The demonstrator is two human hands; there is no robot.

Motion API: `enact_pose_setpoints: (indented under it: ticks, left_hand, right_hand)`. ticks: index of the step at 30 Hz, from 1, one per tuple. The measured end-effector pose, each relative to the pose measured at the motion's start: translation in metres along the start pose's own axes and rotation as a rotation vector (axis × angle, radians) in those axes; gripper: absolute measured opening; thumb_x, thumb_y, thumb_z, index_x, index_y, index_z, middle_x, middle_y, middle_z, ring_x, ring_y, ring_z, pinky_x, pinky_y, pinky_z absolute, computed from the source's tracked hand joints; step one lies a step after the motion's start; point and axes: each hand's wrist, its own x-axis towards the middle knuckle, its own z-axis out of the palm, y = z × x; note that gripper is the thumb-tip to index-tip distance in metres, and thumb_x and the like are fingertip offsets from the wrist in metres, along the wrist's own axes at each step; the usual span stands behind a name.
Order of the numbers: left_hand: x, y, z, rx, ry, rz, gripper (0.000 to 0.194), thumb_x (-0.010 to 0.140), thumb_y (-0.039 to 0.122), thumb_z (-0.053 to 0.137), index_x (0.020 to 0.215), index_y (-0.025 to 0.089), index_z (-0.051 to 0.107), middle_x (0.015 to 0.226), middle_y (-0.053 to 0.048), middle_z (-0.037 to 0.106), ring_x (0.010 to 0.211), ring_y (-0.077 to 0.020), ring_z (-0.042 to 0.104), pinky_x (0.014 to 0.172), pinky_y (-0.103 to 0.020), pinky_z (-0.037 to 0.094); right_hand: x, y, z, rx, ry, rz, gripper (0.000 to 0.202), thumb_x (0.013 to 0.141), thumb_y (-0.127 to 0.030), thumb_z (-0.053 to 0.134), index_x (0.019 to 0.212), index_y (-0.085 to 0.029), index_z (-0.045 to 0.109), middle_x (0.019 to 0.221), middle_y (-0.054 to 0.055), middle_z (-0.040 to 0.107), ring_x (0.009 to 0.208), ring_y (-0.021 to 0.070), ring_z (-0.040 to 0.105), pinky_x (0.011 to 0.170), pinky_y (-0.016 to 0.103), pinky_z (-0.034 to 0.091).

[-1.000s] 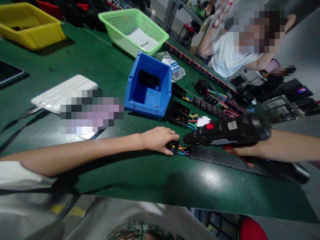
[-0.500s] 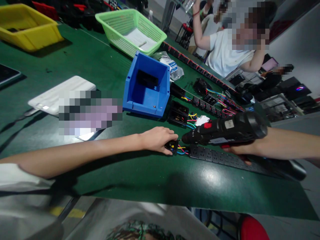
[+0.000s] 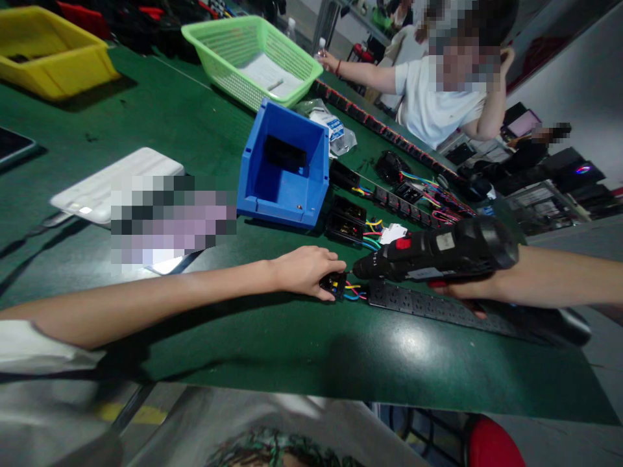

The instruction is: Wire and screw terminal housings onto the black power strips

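My left hand is closed round a small black wired housing on the green table. Yellow, red and blue wires run from this housing to the near end of a long black socket strip. In my right hand is a black power drill with a red switch, lying level above the strip. Its narrow tip points left, close to the housing and my left fingertips. The drill body hides part of my right fingers.
Behind the hands stand a blue bin, black wired housings and a green basket. Left are a yellow bin and a white power bank. A person sits across the table.
The person across the table has lowered a raised arm, and a small bottle now shows in that hand. My hands and the drill have hardly moved.
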Motion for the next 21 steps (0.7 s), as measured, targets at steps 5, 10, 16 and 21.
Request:
enact_pose_setpoints:
  ticks: [5, 10, 16, 21]
  left_hand:
    - [0.0, 0.0, 0.0, 0.006, -0.007, -0.008, 0.045, 0.079, 0.056, 0.065, 0.103, 0.019, 0.057, 0.092, -0.005, 0.063, 0.086, -0.0237, 0.063, 0.073, -0.029, 0.043]
    - [0.0, 0.0, 0.0, 0.012, -0.007, -0.002, 0.046, 0.08, 0.056, 0.064, 0.105, 0.019, 0.057, 0.092, -0.005, 0.063, 0.086, -0.0237, 0.063, 0.072, -0.03, 0.042]
    - [0.0, 0.0, 0.0, 0.017, -0.01, -0.001, 0.047, 0.08, 0.057, 0.064, 0.107, 0.019, 0.056, 0.093, -0.005, 0.063, 0.087, -0.024, 0.063, 0.074, -0.03, 0.043]
    - [0.0, 0.0, 0.001, 0.018, -0.002, 0.003, 0.047, 0.08, 0.057, 0.064, 0.107, 0.019, 0.056, 0.093, -0.006, 0.063, 0.089, -0.0245, 0.063, 0.075, -0.031, 0.043]
  right_hand:
    - [0.001, 0.001, -0.001, 0.008, -0.017, 0.012, 0.036, 0.087, -0.05, 0.056, 0.073, -0.017, 0.059, 0.063, -0.002, 0.062, 0.057, 0.0109, 0.057, 0.057, 0.022, 0.05]
    - [0.0, -0.003, -0.001, 0.013, -0.033, 0.033, 0.036, 0.088, -0.049, 0.055, 0.073, -0.017, 0.058, 0.065, -0.001, 0.062, 0.058, 0.0118, 0.057, 0.056, 0.024, 0.05]
    - [-0.001, -0.005, -0.003, -0.013, -0.04, 0.03, 0.037, 0.089, -0.048, 0.054, 0.07, -0.017, 0.06, 0.062, 0.0, 0.063, 0.058, 0.0122, 0.058, 0.058, 0.024, 0.05]
    - [-0.003, -0.012, -0.002, -0.02, -0.049, 0.047, 0.042, 0.09, -0.05, 0.052, 0.066, -0.018, 0.061, 0.06, 0.0, 0.063, 0.056, 0.0124, 0.058, 0.058, 0.025, 0.049]
